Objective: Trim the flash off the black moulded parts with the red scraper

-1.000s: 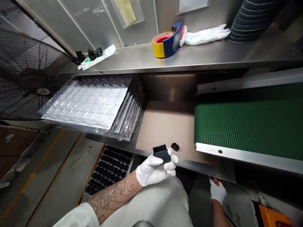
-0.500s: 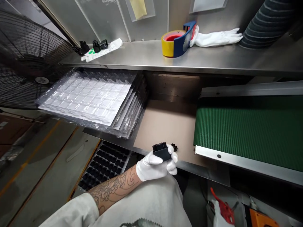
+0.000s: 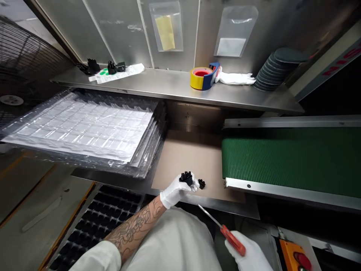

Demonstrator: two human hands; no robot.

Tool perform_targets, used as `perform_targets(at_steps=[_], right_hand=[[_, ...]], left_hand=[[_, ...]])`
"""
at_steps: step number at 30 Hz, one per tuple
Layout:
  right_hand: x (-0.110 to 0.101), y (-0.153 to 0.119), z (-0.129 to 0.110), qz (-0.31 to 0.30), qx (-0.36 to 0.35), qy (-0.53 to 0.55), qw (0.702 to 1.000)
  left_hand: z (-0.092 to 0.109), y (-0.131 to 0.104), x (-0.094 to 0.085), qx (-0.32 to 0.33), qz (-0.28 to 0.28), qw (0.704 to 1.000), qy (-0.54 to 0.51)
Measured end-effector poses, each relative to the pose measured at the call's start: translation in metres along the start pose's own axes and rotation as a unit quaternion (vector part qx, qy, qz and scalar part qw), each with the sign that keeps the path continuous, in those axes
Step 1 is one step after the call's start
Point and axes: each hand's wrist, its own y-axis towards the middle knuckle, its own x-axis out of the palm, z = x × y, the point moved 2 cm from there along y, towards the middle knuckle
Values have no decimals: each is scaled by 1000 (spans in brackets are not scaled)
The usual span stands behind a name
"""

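In a white glove, my left hand (image 3: pixel 176 191) grips a black plastic part (image 3: pixel 186 178) over the front of the brown board (image 3: pixel 180 152). A small black piece (image 3: pixel 201 183) lies on the board just right of that hand. At the lower right, my gloved right hand (image 3: pixel 248 250) is closed around the red handle of a screwdriver (image 3: pixel 231 240). Its metal shaft points up and left, and its tip is apart from the black part.
Stacked clear trays (image 3: pixel 84 128) stand at the left, a green conveyor (image 3: pixel 290 162) at the right. A steel shelf (image 3: pixel 166 82) holds a tape roll (image 3: pixel 200 79), a white glove (image 3: pixel 237 78) and black parts. A tray of black pieces (image 3: pixel 98 218) is low left; an orange box (image 3: pixel 295 254) is low right.
My right hand has come into view with the screwdriver. My left hand still holds the black part, now turned with its prongs up. The view has shifted, showing more of the wall.
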Motion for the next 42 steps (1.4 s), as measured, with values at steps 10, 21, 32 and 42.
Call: perform_targets(at_steps=[10, 21, 32, 42], right_hand=[[-11, 1, -67, 50, -21, -122, 991], [-20, -8, -74, 19, 77, -270, 959], [-34, -4, -79, 19, 90, -325, 941], [-42, 5, -106, -2, 91, -374, 923]], left_hand=[[41, -30, -41, 98, 68, 949, 293], [18, 11, -30, 106, -16, 531, 841], [0, 20, -38, 77, -41, 616, 783], [-4, 11, -58, 33, -70, 767, 637]])
